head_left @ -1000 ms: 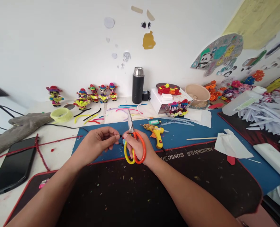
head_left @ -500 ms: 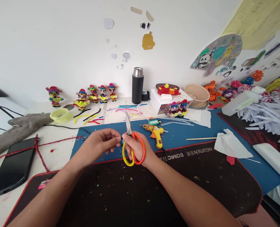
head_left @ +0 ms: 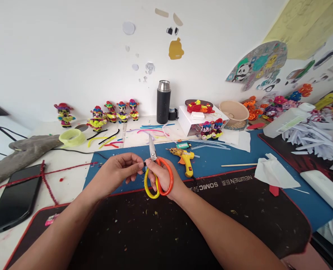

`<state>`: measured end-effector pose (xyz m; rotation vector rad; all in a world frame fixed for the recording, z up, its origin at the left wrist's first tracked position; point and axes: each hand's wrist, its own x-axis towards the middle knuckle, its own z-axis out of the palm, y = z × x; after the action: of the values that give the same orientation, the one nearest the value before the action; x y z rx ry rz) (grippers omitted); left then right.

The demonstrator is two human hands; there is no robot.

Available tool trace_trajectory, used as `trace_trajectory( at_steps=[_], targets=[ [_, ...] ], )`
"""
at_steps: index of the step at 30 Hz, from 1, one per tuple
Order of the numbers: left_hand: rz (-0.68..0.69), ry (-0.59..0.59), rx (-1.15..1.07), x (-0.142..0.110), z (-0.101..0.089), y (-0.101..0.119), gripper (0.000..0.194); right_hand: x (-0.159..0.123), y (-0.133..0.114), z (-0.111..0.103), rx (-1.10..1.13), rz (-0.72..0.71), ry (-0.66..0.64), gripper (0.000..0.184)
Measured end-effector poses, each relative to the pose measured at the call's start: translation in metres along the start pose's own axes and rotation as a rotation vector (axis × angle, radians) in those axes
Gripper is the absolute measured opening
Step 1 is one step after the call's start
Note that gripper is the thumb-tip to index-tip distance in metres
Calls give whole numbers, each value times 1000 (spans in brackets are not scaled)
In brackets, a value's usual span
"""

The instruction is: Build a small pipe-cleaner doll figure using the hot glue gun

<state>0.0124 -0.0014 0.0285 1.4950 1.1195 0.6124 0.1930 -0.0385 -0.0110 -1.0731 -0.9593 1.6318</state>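
Note:
My right hand (head_left: 168, 175) is closed around a pair of scissors (head_left: 158, 168) with one yellow and one orange handle loop; the blades point up and away from me. Thumb and fingertips of my left hand (head_left: 124, 167) are pinched together close by, on a short black piece (head_left: 144, 164), perhaps a bit of pipe cleaner. That piece reaches across to my right thumb, and most of it is hidden by the fingers. Beyond the hands lie black pipe cleaners (head_left: 109, 137) among other coloured ones. To the right of the scissors is a yellow glue gun (head_left: 186, 162).
A black mouse mat (head_left: 143, 232) lies under my forearms, over a blue mat (head_left: 214, 157). Small figures (head_left: 97, 118), a black thermos (head_left: 163, 103) and a white box (head_left: 186, 122) stand along the wall. On the left is a phone (head_left: 14, 198).
The scissors have shifted very slightly in my right hand, their yellow loop a touch further left. My hands otherwise stay in nearly the same place.

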Motion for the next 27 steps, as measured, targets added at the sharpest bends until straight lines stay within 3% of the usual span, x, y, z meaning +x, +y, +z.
trace_trajectory(
  at_steps=[18,27],
  targets=[
    [-8,17,30,0,1,2,41,1,-1,-1,10,5,63,40],
    [-12,3,2,-1,1,4,38,-1,1,0,-21,-22,19,40]
  ],
)
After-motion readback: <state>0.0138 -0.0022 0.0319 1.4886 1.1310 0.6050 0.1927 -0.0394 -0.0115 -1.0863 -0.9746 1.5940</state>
